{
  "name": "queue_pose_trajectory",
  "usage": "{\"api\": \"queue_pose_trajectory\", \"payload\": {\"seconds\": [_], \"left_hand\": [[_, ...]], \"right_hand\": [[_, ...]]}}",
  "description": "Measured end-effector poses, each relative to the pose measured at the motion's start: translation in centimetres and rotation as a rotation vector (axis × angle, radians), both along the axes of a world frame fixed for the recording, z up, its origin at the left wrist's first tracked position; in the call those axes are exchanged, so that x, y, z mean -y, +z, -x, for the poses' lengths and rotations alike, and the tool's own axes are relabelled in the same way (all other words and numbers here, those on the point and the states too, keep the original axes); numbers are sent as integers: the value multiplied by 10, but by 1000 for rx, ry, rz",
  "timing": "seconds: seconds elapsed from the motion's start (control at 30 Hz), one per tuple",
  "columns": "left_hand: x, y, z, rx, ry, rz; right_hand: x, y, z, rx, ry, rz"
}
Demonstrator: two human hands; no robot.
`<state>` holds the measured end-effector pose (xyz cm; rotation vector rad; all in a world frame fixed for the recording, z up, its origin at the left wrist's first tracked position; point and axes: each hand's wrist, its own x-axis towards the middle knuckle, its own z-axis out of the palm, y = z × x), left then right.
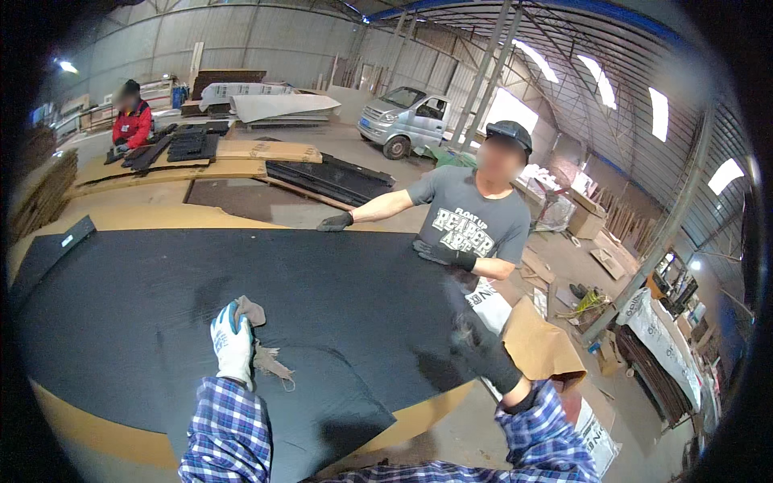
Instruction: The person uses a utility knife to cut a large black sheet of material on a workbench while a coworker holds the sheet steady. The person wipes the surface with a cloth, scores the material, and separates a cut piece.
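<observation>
My left hand (233, 342), in a white and blue work glove, is closed around a grey rag (252, 311) over a large black sheet (145, 322). A frayed strip of grey cloth (274, 362) lies beside the wrist. Under that hand, a smaller dark sheet (322, 394) overlaps the near part of the large one. At the sheet's right edge is my right hand (485, 352) in a black glove; its fingers are smeared by motion. Across the sheet stands a co-worker (483, 217), with one black-gloved hand on the far edge and the other on the right part.
A dark strip with a small white label (76, 239) lies at the sheet's left end. Brown board (105, 431) shows beneath. Curled brown paper (543, 342) hangs at the right. Behind are another person in red (131, 125), stacked dark panels (322, 179) and a silver van (407, 121).
</observation>
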<state>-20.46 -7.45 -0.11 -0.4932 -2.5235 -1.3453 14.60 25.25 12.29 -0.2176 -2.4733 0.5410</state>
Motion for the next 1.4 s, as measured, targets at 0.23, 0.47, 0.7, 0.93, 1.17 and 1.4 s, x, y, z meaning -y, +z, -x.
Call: {"api": "queue_pose_trajectory", "payload": {"seconds": [0.23,0.47,0.7,0.93,1.17,1.4], "left_hand": [[3,17,-6,13,-135,-148],[-4,14,-18,-56,19,-22],[-1,9,-18,-4,-57,-63],[-2,0,-9,13,-51,-79],[-3,-5,-9,-1,-32,-83],[-4,3,-14,14,-59,-89]], "right_hand": [[63,-128,15,60,-172,1086],[69,-133,8,20,-235,962],[77,-138,4,-112,-178,983],[83,-140,0,-166,-165,1054],[81,-141,-1,-119,-164,1024],[77,-149,-3,-148,-138,968]]}}
